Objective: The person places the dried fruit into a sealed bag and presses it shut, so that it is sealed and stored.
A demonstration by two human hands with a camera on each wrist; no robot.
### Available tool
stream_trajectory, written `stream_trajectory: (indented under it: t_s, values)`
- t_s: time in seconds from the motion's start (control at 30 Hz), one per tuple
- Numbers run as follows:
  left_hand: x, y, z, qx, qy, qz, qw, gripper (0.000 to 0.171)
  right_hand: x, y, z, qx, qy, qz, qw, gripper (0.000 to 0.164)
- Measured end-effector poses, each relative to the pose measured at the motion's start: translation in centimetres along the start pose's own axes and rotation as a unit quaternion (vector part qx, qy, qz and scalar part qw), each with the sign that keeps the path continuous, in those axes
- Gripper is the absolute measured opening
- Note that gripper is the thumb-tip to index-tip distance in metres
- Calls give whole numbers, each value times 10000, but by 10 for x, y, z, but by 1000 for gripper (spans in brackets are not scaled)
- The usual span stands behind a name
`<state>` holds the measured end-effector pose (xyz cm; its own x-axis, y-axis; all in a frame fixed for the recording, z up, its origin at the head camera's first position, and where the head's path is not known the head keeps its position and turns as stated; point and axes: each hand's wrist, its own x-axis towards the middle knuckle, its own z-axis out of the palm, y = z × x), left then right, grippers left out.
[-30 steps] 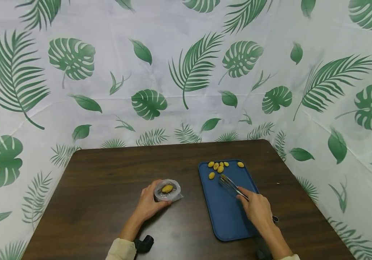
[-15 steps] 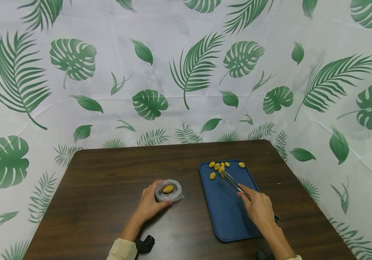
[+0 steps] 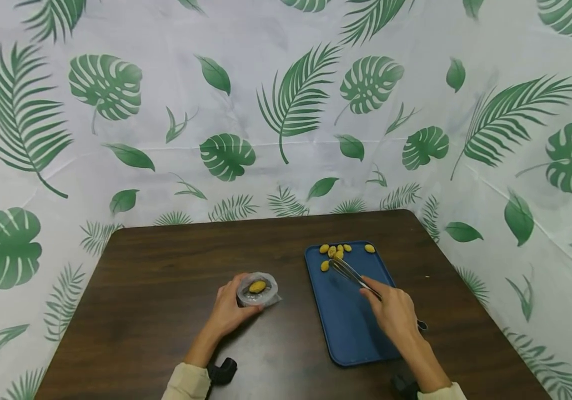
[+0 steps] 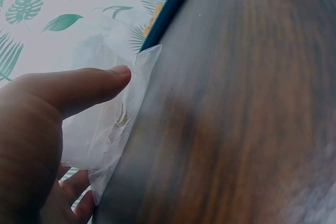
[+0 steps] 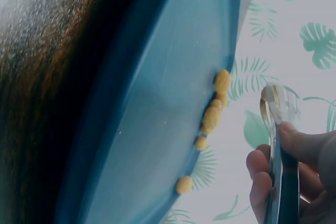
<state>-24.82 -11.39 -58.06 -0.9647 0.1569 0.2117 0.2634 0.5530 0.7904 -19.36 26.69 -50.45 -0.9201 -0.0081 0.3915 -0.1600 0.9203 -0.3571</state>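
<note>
My left hand (image 3: 228,311) holds a clear plastic bag (image 3: 269,299) from its left side, thumb in front. The bag stands on the table with its round mouth facing up, and a yellow oval fruit (image 3: 257,286) shows inside. My right hand (image 3: 395,314) grips slim metal tongs (image 5: 274,177) with slotted ends, thumb on one side and fingers on the other. The tong tips are over the far part of a blue tray (image 3: 351,333), beside several small yellow fruits (image 3: 325,266). Whether the tips touch a fruit, I cannot tell.
A dark wooden table (image 3: 156,311) carries the tray on its right half. One more yellow fruit (image 3: 369,248) lies apart near the tray's far right corner. Behind the table hangs a white cloth (image 3: 166,183) printed with green leaves.
The tong tips went to the clustered fruits, then shifted left toward the nearer single one. My left hand and the bag keep their place on the table.
</note>
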Motion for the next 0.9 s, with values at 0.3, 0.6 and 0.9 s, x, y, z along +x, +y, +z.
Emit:
stream_trajectory:
  t_s: [0.3,0.6,0.9]
  values:
    - [3,2,-4,-47,-257,-278,9993,79,-1,-8,1,86,-73,-130,9999,37]
    - [6,4,-6,-47,-314,-277,9991,80,2,-15,1,156,-81,-249,9995,35]
    - [5,6,-7,-21,-307,-351,9989,81,3,-22,-2,274,-164,-228,9992,34]
